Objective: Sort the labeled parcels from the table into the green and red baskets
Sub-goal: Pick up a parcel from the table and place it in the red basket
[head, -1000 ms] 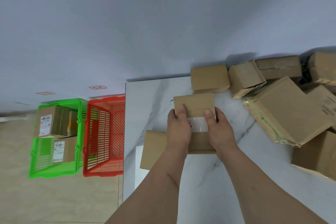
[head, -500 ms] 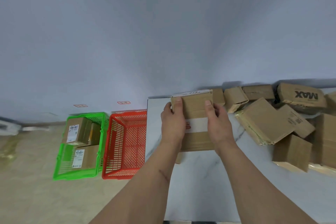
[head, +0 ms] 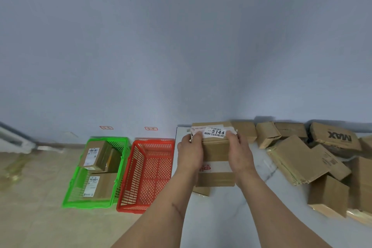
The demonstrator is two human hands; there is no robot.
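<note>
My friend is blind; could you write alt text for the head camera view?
Both hands, left hand and right hand, hold a brown cardboard parcel labelled 5144 over a white marble table; green plastic basket and red plastic basket stand left.

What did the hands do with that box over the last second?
Both hands, left and right, lifted the box off the table and tipped it, so its label now shows. Their grip is unchanged; the green basket and red basket hold what they did.

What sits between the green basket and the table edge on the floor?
The red basket stands there, right beside the green basket and against the table edge. It holds no parcel that the head view shows.
</note>
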